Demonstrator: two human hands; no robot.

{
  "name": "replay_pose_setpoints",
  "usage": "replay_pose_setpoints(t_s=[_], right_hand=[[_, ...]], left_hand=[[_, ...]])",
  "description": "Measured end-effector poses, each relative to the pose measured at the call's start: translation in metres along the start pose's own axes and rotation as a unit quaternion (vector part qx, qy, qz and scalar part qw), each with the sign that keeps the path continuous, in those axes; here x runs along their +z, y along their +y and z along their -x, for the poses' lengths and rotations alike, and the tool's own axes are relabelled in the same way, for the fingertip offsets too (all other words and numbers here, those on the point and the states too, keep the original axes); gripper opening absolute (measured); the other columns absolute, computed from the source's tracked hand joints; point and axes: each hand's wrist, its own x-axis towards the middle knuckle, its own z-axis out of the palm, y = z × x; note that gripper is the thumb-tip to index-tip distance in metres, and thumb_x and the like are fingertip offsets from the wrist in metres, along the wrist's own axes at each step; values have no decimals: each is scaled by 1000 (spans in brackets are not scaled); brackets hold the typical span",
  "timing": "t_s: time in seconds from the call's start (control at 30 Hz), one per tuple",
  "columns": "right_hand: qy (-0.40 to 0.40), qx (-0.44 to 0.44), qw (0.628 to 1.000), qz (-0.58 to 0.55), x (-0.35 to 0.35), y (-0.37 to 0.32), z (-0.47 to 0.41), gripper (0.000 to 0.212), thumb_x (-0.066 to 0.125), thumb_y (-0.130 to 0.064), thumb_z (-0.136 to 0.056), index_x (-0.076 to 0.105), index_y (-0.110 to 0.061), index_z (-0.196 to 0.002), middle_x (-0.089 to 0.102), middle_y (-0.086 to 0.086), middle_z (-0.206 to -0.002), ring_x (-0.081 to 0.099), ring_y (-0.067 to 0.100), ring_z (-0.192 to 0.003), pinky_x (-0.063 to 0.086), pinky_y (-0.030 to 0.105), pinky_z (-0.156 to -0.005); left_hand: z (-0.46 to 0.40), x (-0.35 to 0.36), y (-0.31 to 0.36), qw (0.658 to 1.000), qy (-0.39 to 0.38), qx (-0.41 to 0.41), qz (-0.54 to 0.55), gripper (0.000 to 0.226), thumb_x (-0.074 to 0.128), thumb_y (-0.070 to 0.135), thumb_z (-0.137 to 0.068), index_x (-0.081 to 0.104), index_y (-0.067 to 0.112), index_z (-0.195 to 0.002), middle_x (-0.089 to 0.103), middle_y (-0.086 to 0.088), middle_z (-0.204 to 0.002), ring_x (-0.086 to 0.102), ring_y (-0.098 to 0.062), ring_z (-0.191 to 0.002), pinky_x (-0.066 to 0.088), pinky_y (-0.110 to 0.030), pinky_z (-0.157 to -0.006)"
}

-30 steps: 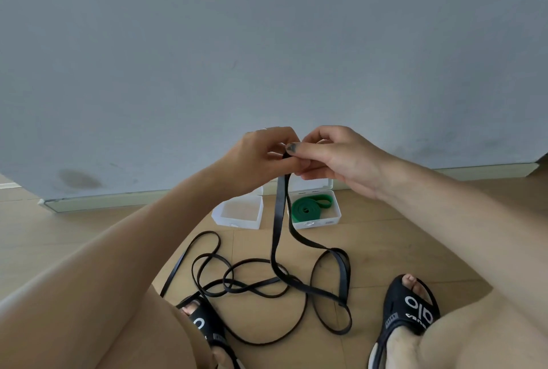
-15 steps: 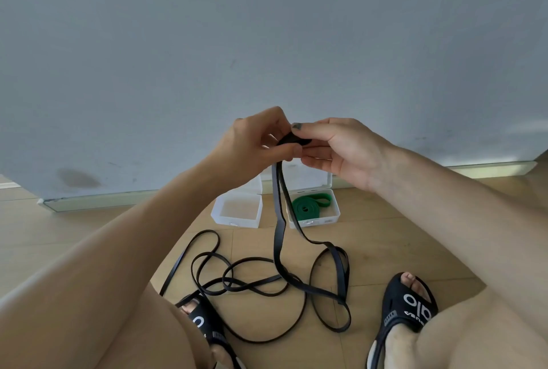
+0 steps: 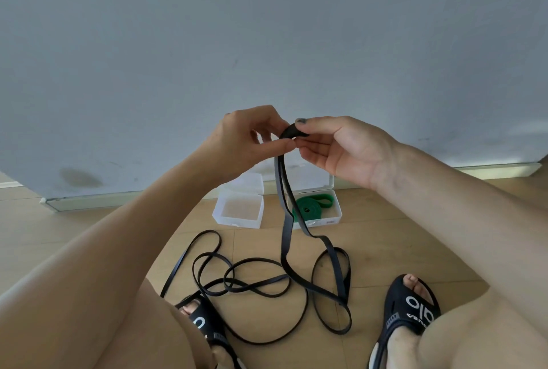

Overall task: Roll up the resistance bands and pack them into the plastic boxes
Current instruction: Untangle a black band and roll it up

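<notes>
Left hand (image 3: 246, 139) and right hand (image 3: 335, 146) together pinch the small rolled start of a long black rubber resistance band (image 3: 286, 253), its loose loops trailing onto the wooden floor (image 3: 89, 226).

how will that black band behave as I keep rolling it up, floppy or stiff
Probably floppy: the black band hangs limp from both hands and lies in loose loops on the floor. Those crossing loops may snag. The small roll likely springs open if released.
</notes>
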Motion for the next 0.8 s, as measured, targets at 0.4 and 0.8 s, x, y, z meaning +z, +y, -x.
replay_pose_setpoints(t_s=[0.4, 0.8], right_hand=[[12, 28, 997, -66, 5, 12, -4, 6, 76, -17, -90, 73, -14, -95, 75, 5, -84, 70, 15, -78, 54, 29, -89], [38, -32, 998, 48, 4, 7, -5, 8, 75, -6, -88, 69, -12, -87, 77, 3, -83, 72, 15, -76, 58, 26, -77]], left_hand=[[0, 7, 1, 999, 41, 9, 29, 14, 75, 16, -90, 65, 15, -99, 71, 8, -90, 73, -8, -78, 59, -36, -82], [-3, 16, -9, 993, 29, 66, -95, 20, 78, 26, -88, 65, 15, -100, 68, 13, -86, 70, -8, -79, 56, -27, -74]])
